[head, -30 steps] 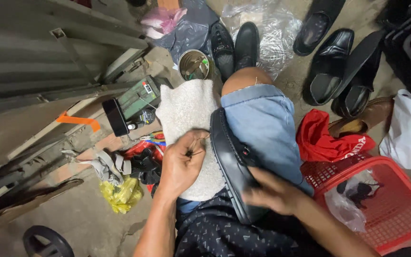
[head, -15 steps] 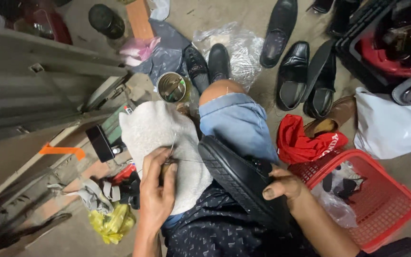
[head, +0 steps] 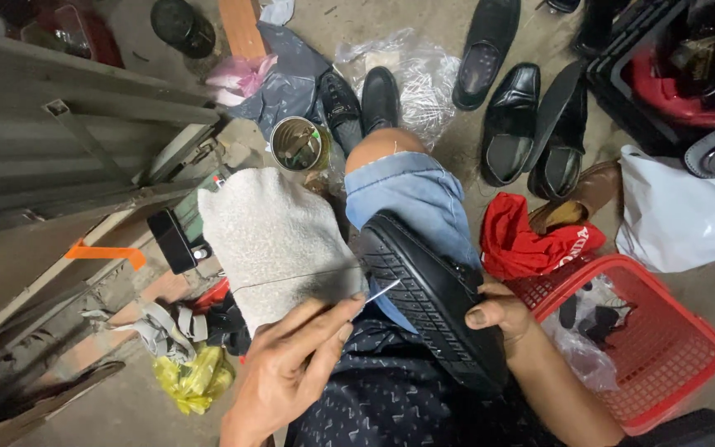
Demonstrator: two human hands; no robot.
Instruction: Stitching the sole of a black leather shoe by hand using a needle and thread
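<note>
Now the left hand [head: 291,372] pinches a thin needle [head: 382,291] between its fingers [head: 337,319], its tip at the sole of the black shoe [head: 432,298], which lies on the lap over the white cloth [head: 271,232] while the right hand [head: 502,314] grips its edge.

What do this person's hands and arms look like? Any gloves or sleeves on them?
Both are bare. The left hand and right hand wear no gloves, rings or watch, and no sleeves show on either forearm. The nails are short, and the right thumbnail looks darkened.
</note>
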